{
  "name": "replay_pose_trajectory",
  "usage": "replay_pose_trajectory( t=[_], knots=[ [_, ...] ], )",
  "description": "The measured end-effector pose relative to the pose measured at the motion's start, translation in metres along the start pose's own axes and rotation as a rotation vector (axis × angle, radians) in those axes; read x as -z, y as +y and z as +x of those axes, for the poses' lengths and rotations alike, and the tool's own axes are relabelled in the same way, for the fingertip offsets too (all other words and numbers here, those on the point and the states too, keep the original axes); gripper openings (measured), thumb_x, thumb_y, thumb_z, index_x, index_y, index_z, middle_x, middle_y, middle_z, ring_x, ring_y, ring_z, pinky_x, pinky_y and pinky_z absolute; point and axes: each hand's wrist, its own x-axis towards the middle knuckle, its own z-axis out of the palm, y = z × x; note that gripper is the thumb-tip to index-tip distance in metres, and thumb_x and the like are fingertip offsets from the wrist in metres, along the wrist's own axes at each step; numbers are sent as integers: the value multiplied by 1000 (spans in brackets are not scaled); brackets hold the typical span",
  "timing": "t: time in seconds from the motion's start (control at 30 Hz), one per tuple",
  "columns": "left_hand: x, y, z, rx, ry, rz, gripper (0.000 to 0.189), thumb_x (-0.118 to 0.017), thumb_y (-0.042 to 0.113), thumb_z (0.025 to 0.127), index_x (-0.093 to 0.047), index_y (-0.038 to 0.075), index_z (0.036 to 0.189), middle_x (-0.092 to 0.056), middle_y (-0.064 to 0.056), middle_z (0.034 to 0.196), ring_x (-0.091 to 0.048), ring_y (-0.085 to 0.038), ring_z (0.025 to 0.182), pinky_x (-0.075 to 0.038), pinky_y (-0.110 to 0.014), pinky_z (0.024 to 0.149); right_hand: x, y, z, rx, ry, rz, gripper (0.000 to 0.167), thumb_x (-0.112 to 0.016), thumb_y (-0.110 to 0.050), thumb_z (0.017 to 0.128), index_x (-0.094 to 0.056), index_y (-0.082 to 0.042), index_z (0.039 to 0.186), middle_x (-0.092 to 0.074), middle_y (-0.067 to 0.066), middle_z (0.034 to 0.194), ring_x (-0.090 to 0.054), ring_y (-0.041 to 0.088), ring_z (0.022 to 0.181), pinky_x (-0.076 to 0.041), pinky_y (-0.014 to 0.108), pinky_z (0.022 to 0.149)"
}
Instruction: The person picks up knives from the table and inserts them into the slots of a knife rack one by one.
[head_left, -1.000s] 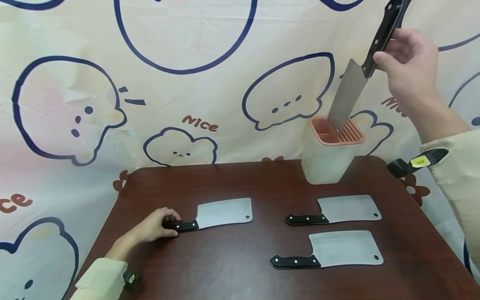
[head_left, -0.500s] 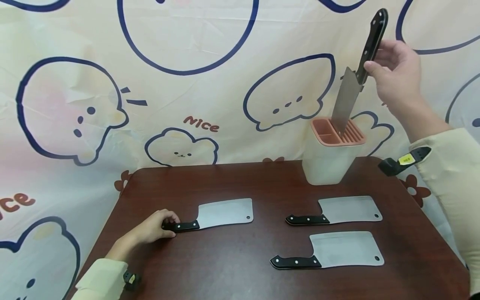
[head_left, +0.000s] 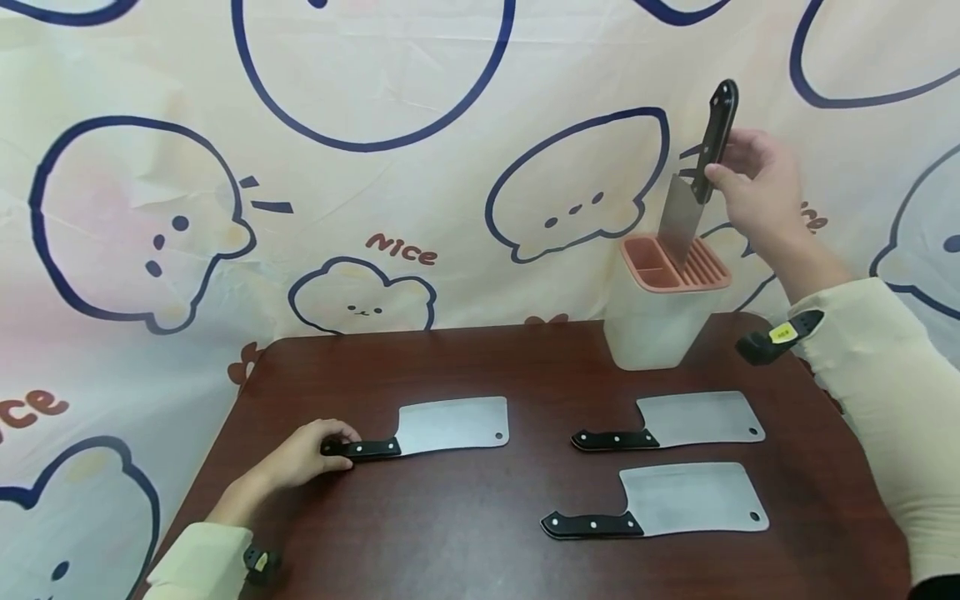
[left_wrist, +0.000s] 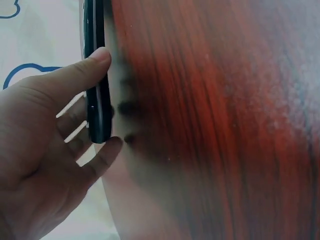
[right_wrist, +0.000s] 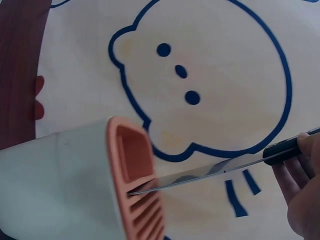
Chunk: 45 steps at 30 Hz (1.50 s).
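Note:
My right hand (head_left: pixel 761 187) pinches the black handle of a cleaver (head_left: pixel 681 218) between thumb and fingers. Its blade points down, slightly tilted, with the lower end inside a slot of the knife holder (head_left: pixel 652 329). In the right wrist view the blade (right_wrist: pixel 200 179) enters a slot beside the larger compartment of the holder's pink top (right_wrist: pixel 114 145). On the table my left hand (head_left: pixel 306 454) grips the handle end of a second cleaver (head_left: pixel 453 423), which lies flat. The left wrist view shows the thumb over that black handle (left_wrist: pixel 99 112) and fingers behind it.
Two more cleavers lie flat on the right of the brown table (head_left: pixel 420 533): a rear one (head_left: pixel 701 417) and a front one (head_left: pixel 693 498), handles to the left. The holder stands at the table's back right, before a patterned cloth (head_left: pixel 420 192).
My right hand has moved down and left with its cleaver, and the blade has sunk deeper into the holder's slot. The left hand has stayed almost still on its cleaver's handle.

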Motion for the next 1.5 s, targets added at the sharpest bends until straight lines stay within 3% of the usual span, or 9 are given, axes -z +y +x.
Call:
replay_pose_trajectory(
  t=[0.13, 0.3, 0.6, 0.7, 0.93, 1.1, 1.3, 1.5],
  knots=[
    [3, 0, -2, -2, 52, -2, 26, -86, 14, 83, -73, 18, 105, -67, 7, 98, -57, -18, 94, -50, -43, 85, -7, 9, -1, -24, -19, -9, 47, -54, -23, 106, -45, -22, 152, -53, 2, 151, -47, 14, 140, -29, 35, 120],
    [9, 2, -3, -1, 115, -82, 28, -87, 12, 81, -74, 18, 106, -68, 6, 98, -60, -18, 93, -52, -35, 84, -15, 19, -4, -37, -51, -23, 48, -53, -24, 107, -43, -19, 153, -52, 5, 151, -47, 17, 140, -28, 39, 121],
    [17, 11, -6, 30, 190, -207, 36, -86, 12, 82, -72, 11, 116, -71, -2, 106, -63, -22, 96, -54, -27, 83, -21, 45, -10, -63, -64, -103, 52, -53, -29, 107, -41, -15, 156, -50, 14, 152, -44, 29, 142, -25, 53, 121],
    [21, 15, -8, 20, 232, -252, 40, -85, 12, 84, -69, 8, 120, -70, -7, 107, -64, -20, 93, -54, -24, 80, -24, 52, -11, -63, -72, -102, 53, -54, -29, 106, -41, -15, 156, -51, 15, 151, -46, 31, 141, -28, 52, 119],
    [26, 26, -7, -78, 359, -435, 47, -80, 3, 86, -61, 2, 129, -69, -10, 111, -67, -13, 91, -56, -21, 78, -31, 61, -15, -55, -117, -78, 53, -53, -26, 106, -41, -9, 155, -52, 20, 147, -47, 35, 138, -31, 54, 118],
    [28, 44, -4, -142, 395, -558, 48, -76, -7, 87, -54, -2, 130, -69, 0, 109, -69, -11, 94, -57, -21, 80, -36, 67, -16, -64, -148, -85, 54, -53, -26, 107, -38, -7, 155, -50, 23, 148, -45, 39, 140, -27, 58, 118],
    [30, 62, 4, -219, 435, -740, 47, -71, -17, 86, -47, -12, 126, -71, -1, 108, -70, -12, 97, -57, -22, 85, -39, 75, -15, -100, -159, -105, 56, -51, -29, 107, -35, -9, 157, -48, 23, 151, -41, 41, 142, -24, 64, 117],
    [32, 75, 8, -245, 476, -821, 43, -69, -19, 86, -53, -5, 123, -71, -3, 108, -71, -14, 100, -56, -24, 88, -40, 78, -12, -100, -156, -108, 57, -51, -31, 107, -34, -10, 158, -47, 22, 151, -41, 41, 142, -24, 64, 117]
  ],
)
